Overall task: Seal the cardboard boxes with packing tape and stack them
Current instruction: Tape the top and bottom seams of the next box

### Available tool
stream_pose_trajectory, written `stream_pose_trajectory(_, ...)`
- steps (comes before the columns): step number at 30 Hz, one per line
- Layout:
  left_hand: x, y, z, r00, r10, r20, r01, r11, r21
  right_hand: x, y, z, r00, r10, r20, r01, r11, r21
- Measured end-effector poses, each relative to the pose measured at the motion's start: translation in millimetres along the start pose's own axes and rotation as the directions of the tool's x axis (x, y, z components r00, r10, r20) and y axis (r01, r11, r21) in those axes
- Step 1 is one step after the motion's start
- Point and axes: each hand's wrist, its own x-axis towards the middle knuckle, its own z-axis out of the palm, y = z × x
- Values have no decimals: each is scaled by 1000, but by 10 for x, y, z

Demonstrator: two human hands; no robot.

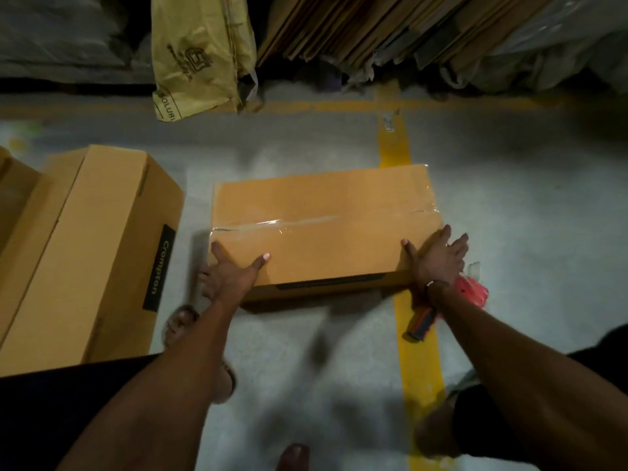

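Taped brown rectangular cardboard box (pixel 323 229) on grey floor (pixel 509 205). Left hand (pixel 231 271), right hand (pixel 436 258) spread flat on near corners, gripping nothing. Lift evenly from both ends, keep level, carry to tall "Crompton" brown cardboard box (pixel 102 246) at left.

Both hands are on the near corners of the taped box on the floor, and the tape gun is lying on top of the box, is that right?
Not quite. The head view shows the tape gun on the floor beside the box's near right corner, under the right hand, not on top. The left hand is on the near left corner.
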Motion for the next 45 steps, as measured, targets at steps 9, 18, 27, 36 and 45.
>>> stream_pose_trajectory(9,-1182,-51,402,975,-213,57,219,968,-124,-1150,-146,177,946,-121,300,44,967,253)
stream_pose_trajectory(18,-2006,-43,907,963,-157,219,211,945,-251,-1860,153,375,928,69,367,-239,864,442)
stream_pose_trajectory(27,-1650,-162,584,971,181,-154,-188,982,-32,-996,491,191,895,-140,423,-50,912,407)
stream_pose_trajectory(36,-1162,244,637,845,478,239,-492,871,-2,-390,275,-201,934,-105,340,-85,863,499)
stream_pose_trajectory(45,-1309,841,1023,758,647,82,-644,762,-66,-136,1193,298,778,386,496,-628,447,637)
